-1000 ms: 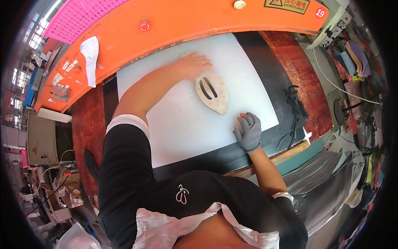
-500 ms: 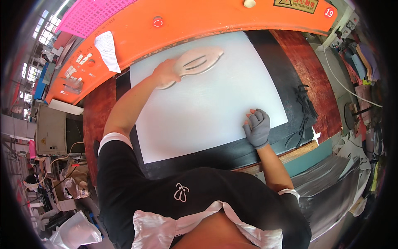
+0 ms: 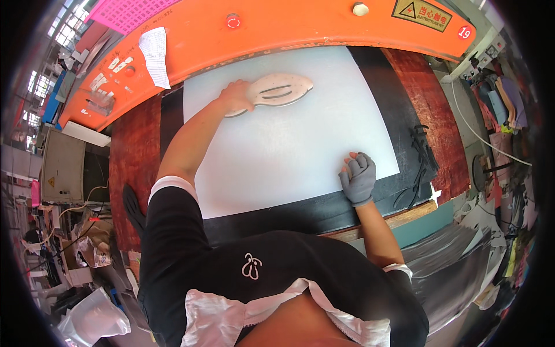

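Note:
A pale sole-shaped cutting die [image 3: 283,89] with a long slot in its middle lies near the far edge of a white translucent sheet [image 3: 277,168]. My bare left hand [image 3: 236,97] grips the die's left end, fingers bent over its edge. Close to the sheet's near right corner, my right hand [image 3: 358,176] wears a grey glove with bare fingertips. Its fingers are curled in a loose fist, and I see nothing in them. Beneath the sheet is a black board [image 3: 266,218].
An orange machine beam [image 3: 300,26] with a red button [image 3: 233,21] spans the far side. A paper note [image 3: 155,56] hangs on it. Black strips [image 3: 422,165] lie right of the sheet, and a dark flat piece [image 3: 133,205] lies by my left sleeve.
The view has shifted slightly. The die, blurred and a little more tilted before, is now sharp and rests more level in my left hand's grip. My right hand has stayed put.

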Demonstrator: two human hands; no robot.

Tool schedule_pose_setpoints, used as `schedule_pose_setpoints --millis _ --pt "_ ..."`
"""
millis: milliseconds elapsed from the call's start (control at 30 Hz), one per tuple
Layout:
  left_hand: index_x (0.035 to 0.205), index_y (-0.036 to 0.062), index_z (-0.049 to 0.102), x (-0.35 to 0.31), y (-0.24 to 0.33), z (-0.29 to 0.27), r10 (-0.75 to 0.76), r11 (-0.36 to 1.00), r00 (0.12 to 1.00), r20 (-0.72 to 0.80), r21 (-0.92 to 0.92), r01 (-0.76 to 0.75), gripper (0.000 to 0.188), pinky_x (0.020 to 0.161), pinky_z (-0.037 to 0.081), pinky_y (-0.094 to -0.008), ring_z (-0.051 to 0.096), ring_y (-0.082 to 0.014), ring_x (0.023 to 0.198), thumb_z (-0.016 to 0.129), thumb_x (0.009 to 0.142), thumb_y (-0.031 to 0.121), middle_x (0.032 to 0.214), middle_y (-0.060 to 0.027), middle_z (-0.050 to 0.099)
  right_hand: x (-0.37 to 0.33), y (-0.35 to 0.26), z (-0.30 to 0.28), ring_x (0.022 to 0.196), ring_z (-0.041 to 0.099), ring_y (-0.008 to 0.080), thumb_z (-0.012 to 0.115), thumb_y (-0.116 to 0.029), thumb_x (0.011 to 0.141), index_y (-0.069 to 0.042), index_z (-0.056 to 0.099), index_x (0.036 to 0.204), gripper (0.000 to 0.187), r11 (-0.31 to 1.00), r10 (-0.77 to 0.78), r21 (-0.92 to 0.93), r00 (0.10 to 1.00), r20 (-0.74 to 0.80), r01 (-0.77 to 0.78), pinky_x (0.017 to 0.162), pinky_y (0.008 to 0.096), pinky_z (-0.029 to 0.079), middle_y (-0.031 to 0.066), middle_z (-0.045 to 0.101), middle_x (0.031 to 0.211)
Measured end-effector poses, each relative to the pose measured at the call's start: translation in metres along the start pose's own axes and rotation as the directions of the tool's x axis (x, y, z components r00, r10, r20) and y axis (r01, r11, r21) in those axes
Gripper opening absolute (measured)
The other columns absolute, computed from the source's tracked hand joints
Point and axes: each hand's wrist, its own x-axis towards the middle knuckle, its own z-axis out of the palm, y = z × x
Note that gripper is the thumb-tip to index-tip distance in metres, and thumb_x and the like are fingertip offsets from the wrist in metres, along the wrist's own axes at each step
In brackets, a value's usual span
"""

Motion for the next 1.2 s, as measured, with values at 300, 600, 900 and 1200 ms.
schedule_pose_setpoints --millis 300,600,900,1200 --pt "0.133 0.0089 0.038 -0.053 -0.003 0.067 0.11 0.993 0.862 -0.494 0.08 -0.081 0.074 0.103 0.023 -0.0572 0.024 -0.0338 0.132 0.072 0.072 0.032 0.141 -0.0137 0.029 -0.016 0.001 -0.018 0.098 0.053 0.0356 0.063 -0.011 0.067 -0.005 0.06 0.091 0.025 0.991 0.029 0.126 0.997 0.073 -0.039 0.085 0.0435 0.043 0.0131 0.059 0.1" --pt "0.093 0.0096 0.062 -0.332 0.033 0.192 0.192 0.934 0.874 -0.445 -0.191 -0.303 0.025 0.074 0.041 -0.0423 0.054 -0.0294 0.087 0.071 0.07 0.015 0.093 -0.0074 0.057 -0.095 0.009 -0.088 0.076 0.055 0.0319 0.064 -0.012 0.071 -0.007 0.059 0.082 0.014 0.976 -0.114 0.202 0.977 0.181 0.077 0.068 0.0416 0.045 0.0094 0.059 0.083" --pt "0.065 0.0099 0.055 -0.26 0.03 0.174 0.129 0.98 0.653 -0.746 -0.007 -0.201 0.014 0.055 0.04 -0.0391 0.051 -0.0268 0.064 0.068 0.069 0.014 0.068 -0.0055 0.048 -0.016 0.026 -0.02 0.062 0.053 0.0315 0.064 -0.017 0.073 -0.01 0.055 0.068 0.012 0.994 -0.078 0.087 0.994 0.074 0.071 0.054 0.0433 0.042 0.0092 0.053 0.067" --pt "0.061 0.0067 0.05 -0.137 -0.009 0.117 0.104 0.973 0.635 -0.765 -0.055 -0.225 0.018 0.056 0.042 -0.0403 0.05 -0.0285 0.066 0.065 0.07 0.011 0.068 -0.0085 0.048 0.098 0.063 0.047 0.064 0.054 0.0337 0.06 -0.019 0.08 -0.008 0.058 0.064 0.02 0.967 0.007 0.252 0.991 0.135 -0.042 0.058 0.0427 0.044 0.0113 0.057 0.068"
